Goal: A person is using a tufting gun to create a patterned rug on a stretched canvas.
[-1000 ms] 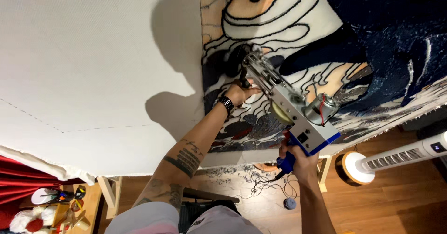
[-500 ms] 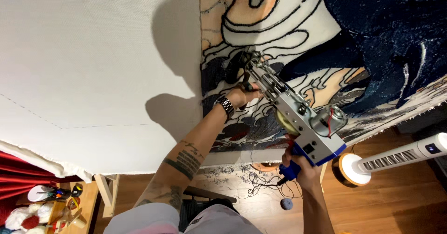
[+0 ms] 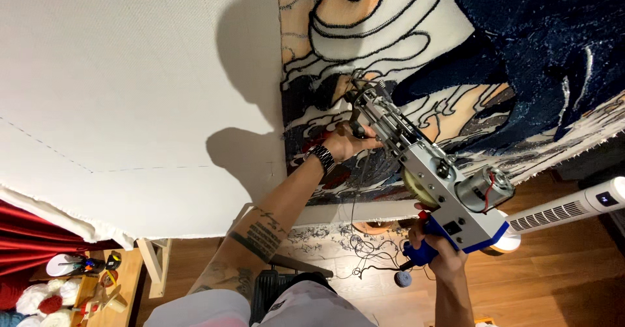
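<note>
The left hand (image 3: 348, 141), arm stretched upward, curls around the front grip of the tufting gun (image 3: 426, 170). The right hand (image 3: 437, 252) clenches the gun's blue rear handle below. The boxy metal gun's tip presses into the shaggy, dark-outlined rug (image 3: 456, 53), right of the smooth white stretched cloth (image 3: 130, 86).

Bare forearms, no sleeves. My left hand (image 3: 348, 143) wears a dark metal link watch (image 3: 321, 158) at the wrist. Dark tattoos on left forearm: banded lettering mid-arm, denser patterned work nearer the elbow. My right hand (image 3: 437, 256) and wrist unadorned. Light pale-pink shorts (image 3: 293, 307) below.
</note>
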